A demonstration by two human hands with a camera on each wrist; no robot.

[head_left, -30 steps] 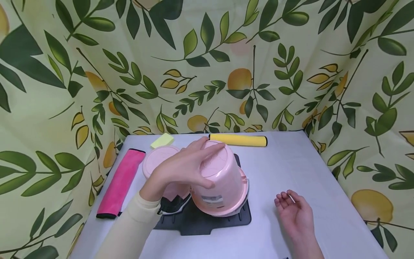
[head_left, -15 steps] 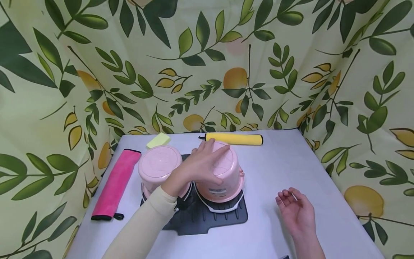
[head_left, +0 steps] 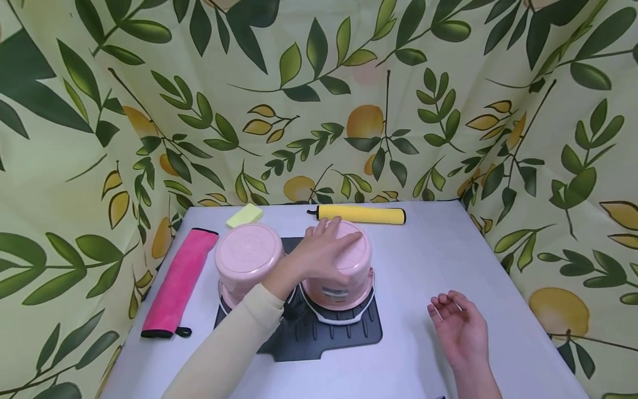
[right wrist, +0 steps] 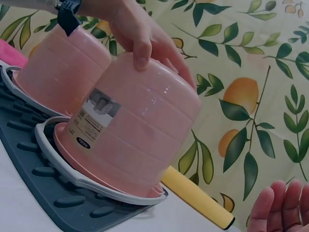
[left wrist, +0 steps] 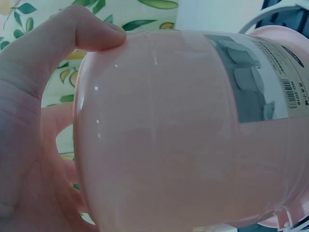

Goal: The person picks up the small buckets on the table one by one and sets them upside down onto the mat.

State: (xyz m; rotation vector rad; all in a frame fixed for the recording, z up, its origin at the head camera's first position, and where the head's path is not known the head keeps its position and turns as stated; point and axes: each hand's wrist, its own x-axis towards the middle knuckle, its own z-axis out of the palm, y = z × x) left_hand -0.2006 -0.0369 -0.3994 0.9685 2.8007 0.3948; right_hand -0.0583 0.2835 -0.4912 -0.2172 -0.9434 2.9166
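Upside down on the dark ribbed mat [head_left: 299, 342] stands a pink bucket [head_left: 358, 277], its pale handle [head_left: 340, 321] lying around the rim. My left hand [head_left: 319, 254] grips its base from above. In the left wrist view the thumb [left wrist: 99, 36] presses the bucket's side and the other fingers reach over the base, partly hidden. A second upturned pink bucket [head_left: 249, 252] is just left of it, partly behind my left forearm. My right hand [head_left: 461, 330] hovers or rests at the right, palm turned up, fingers loosely bent, holding nothing.
A pink fabric roll [head_left: 180, 282] with black ends lies along the table's left side. At the back are a pale yellow sponge [head_left: 244, 215] and a yellow roll [head_left: 361, 214]. Patterned curtain [head_left: 319, 111] encloses the white table [head_left: 423, 249].
The gripped bucket has come down onto the mat, its handle now lying on the mat around the rim. My left hand went down with it. The right hand has barely moved.
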